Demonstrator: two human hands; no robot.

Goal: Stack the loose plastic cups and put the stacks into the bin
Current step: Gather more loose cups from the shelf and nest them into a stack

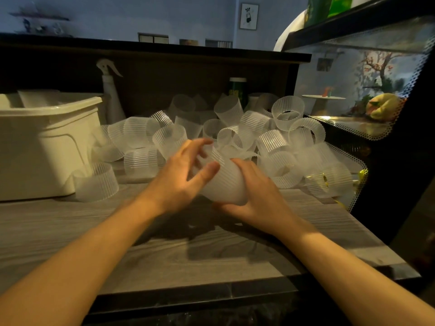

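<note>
Two hands are working a frosted cup stack over a grey worktop.

A white bin is sitting at the left of the worktop, and a heap of loose ribbed cups is lying tumbled behind the hands, beside the bin. The right hand is gripping the cup stack, fingers curled round its base. The left hand is touching the stack's upper end, its fingers spread apart and blurred.
</note>
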